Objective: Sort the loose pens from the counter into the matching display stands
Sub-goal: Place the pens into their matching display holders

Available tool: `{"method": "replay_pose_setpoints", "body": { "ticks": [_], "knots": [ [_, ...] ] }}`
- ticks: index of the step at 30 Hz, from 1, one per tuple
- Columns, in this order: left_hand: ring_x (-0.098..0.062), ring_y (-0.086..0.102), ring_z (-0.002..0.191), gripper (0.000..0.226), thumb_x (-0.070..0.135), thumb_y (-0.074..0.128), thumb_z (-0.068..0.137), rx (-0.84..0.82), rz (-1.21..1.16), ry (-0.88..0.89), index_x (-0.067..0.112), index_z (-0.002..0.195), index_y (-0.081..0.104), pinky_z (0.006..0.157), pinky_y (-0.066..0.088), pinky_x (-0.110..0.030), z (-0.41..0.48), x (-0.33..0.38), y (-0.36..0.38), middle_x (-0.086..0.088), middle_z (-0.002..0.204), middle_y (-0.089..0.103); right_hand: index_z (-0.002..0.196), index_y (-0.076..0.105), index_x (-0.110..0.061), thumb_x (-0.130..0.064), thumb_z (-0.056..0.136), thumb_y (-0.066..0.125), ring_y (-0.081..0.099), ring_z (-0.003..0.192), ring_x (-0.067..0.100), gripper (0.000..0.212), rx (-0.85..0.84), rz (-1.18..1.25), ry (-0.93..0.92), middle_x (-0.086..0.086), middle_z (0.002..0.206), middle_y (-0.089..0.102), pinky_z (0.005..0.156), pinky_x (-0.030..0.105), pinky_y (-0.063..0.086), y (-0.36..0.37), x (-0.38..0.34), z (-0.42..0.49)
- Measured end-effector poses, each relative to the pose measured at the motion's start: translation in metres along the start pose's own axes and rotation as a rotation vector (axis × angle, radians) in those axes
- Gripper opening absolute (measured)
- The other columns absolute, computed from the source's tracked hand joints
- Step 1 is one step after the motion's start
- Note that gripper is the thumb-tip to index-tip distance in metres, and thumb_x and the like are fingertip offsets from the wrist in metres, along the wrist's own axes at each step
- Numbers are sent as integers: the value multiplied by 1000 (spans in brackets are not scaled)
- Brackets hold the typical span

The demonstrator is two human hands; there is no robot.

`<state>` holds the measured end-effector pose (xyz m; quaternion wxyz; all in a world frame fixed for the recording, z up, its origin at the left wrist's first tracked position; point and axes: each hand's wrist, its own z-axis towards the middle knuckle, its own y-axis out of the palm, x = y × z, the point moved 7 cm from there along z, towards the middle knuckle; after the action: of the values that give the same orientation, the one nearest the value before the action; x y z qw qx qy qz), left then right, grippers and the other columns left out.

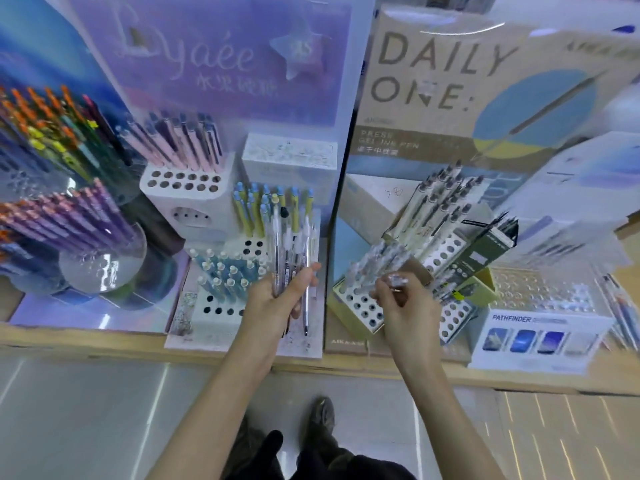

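Head view: my left hand [277,296] grips a pen bundle [288,244]. The fingers curl round the clear barrels, which stand upright in front of the white stand [214,306]. My right hand [405,306] pinches a single pen [397,280] between thumb and fingertips, just above the yellow stand [360,303]. Racked pens [379,259] of the same clear type lean in that stand's rear holes. Both stands sit on the wooden surface [104,344].

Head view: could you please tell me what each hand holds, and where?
The left hand grips a bundle of clear pens around their lower barrels; the right hand pinches a single pen near its top end.
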<state>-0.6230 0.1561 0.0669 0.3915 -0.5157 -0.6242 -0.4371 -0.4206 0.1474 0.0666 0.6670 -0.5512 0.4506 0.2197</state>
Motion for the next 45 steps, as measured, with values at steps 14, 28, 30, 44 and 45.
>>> {"method": "replay_pose_setpoints", "body": {
  "ticks": [14, 28, 30, 44, 45],
  "knots": [
    [-1, 41, 48, 27, 41, 66, 71, -16, -22, 5, 26, 92, 75, 51, 40, -13, -2, -3, 2, 3, 75, 73, 64, 41, -8, -28, 94, 60, 47, 56, 27, 40, -178, -507, -119, 8, 60, 49, 52, 29, 27, 33, -7, 20],
    [-5, 37, 43, 28, 45, 73, 59, -145, 43, -8, 25, 79, 76, 44, 33, -15, -6, -9, 21, 0, 66, 69, 87, 71, -17, -24, 89, 66, 44, 53, 3, 8, -319, 426, 56, -9, 64, 58, 57, 22, 37, 18, -57, -2],
    [-3, 38, 42, 27, 42, 70, 64, -104, 42, -5, 23, 83, 75, 45, 33, -12, -7, -13, 19, 10, 51, 56, 81, 69, -16, -21, 89, 67, 44, 55, 8, 9, -248, 388, 16, -9, 62, 54, 57, 26, 38, 12, -53, 0],
    [-8, 35, 47, 33, 48, 63, 74, 11, 45, -28, 25, 96, 73, 52, 34, -23, -9, -20, 4, 8, 48, 34, 116, 59, -13, -6, 91, 57, 57, 69, 8, 26, -129, 2, -251, -8, 81, 58, 63, 25, 48, 6, -24, -6],
    [-8, 35, 47, 34, 49, 63, 73, 11, 42, -26, 25, 96, 73, 52, 34, -22, -9, -20, 3, 8, 48, 35, 118, 59, -11, -6, 92, 57, 58, 71, 11, 27, -151, -7, -254, -5, 83, 59, 65, 29, 49, 8, -22, -7]
  ]
}}
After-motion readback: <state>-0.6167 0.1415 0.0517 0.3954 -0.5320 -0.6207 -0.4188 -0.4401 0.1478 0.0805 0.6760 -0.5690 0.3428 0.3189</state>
